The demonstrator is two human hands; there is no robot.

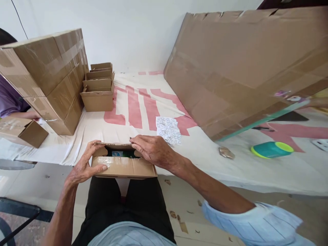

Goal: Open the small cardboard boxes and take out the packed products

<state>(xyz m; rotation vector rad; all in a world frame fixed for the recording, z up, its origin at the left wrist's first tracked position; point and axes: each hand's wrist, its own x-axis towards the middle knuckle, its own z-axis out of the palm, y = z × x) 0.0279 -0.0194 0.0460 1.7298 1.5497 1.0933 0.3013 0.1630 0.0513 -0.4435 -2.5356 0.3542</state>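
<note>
A small brown cardboard box [128, 167] rests at the table's near edge, just above my lap, with its top partly open. Dark green contents [126, 154] with a blue and white label show through the gap; what they are I cannot tell. My left hand [83, 165] clasps the box's left end, thumb on the front face and fingers at the raised flap. At the flap's right part, my right hand [155, 150] pinches the cardboard edge between thumb and fingers. Just beyond my right hand lies a sheet of patterned white paper [167, 130].
Stacked taped cartons [56, 75] and several open boxes [98, 100] stand at left, near another person's purple sleeve [10, 95]. A large cardboard panel [230, 68] leans at right. A teal cup [271, 149] and a crumpled brown piece [226, 152] lie on the cloth-covered table [205, 167].
</note>
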